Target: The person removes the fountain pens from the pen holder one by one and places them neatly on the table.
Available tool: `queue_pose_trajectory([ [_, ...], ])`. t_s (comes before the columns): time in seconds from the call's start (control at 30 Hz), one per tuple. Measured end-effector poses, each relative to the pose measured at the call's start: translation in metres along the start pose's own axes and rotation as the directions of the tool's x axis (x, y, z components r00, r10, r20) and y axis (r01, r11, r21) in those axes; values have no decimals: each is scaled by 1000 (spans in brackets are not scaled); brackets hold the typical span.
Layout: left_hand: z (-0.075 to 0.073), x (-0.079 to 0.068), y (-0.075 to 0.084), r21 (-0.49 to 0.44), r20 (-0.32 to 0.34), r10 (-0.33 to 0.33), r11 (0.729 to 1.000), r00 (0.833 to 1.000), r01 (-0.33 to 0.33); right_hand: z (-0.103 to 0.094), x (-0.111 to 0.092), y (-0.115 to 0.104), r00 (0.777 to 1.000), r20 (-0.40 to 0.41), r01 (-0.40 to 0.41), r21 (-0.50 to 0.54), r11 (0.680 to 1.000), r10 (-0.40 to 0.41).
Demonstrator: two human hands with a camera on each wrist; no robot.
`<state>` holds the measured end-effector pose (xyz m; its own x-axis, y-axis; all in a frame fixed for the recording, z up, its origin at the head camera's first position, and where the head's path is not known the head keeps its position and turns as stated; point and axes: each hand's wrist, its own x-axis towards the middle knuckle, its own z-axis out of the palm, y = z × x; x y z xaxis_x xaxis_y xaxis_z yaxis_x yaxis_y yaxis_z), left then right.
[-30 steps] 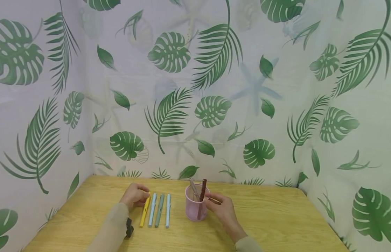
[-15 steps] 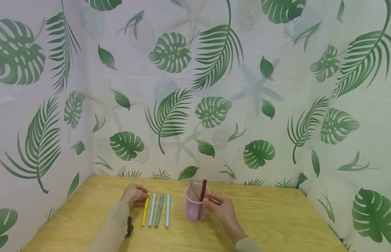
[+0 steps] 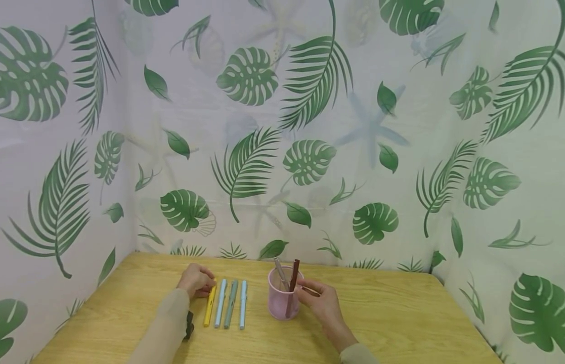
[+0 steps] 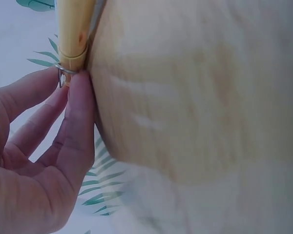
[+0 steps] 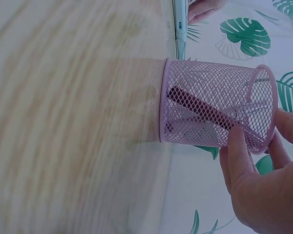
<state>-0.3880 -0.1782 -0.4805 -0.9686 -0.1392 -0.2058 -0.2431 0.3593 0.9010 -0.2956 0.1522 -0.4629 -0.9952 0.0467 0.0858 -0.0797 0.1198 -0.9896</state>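
Head view: nearest are my beige sleeves [image 3: 158, 328], then my right hand [image 3: 322, 303], its thumb and fingers curled against the side of the cup [image 3: 275, 305] near the rim. My left hand [image 3: 194, 279] pinches the yellow pen [image 3: 210, 307] at its far end, thumb and finger beside the wire clip [image 4: 66, 69]. I judge the step in hand to be taking hold of that pen while steadying the cup; the next move would call for a firm pinch and a still cup.

The yellow pen is leftmost in a row on the table [image 3: 387, 318]; next come two blue pens [image 3: 243, 305] with a green pen [image 3: 230, 305] between them (whether the yellow one bears fully on the wood, I can't tell). Its barrel looks smooth and rounded. Right of the row, the cup stands upright, a pink mesh cylinder with solid rims; a brown pen [image 3: 294, 275] and a paler pen [image 3: 280, 273] lean inside. Streaky grain runs through the tabletop. Farthest back, the pale wall [image 3: 328, 222] carries printed green leaves.
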Motion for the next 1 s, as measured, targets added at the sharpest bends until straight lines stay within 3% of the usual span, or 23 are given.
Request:
queue_pose_trajectory([
  [0.37,0,2,-1,47,8,13,999,1000,-13,-1,-2,-1,1000,5,13,-14,1000,-13],
  [0.77,-3,-2,-2,25,18,4,1000,1000,-4,1,-3,-3,1000,0,-2,-9,1000,2],
  [1.0,-2,-3,-1,3,8,54,999,999,-54,2,-3,-4,1000,-27,-1,-21,1000,0],
])
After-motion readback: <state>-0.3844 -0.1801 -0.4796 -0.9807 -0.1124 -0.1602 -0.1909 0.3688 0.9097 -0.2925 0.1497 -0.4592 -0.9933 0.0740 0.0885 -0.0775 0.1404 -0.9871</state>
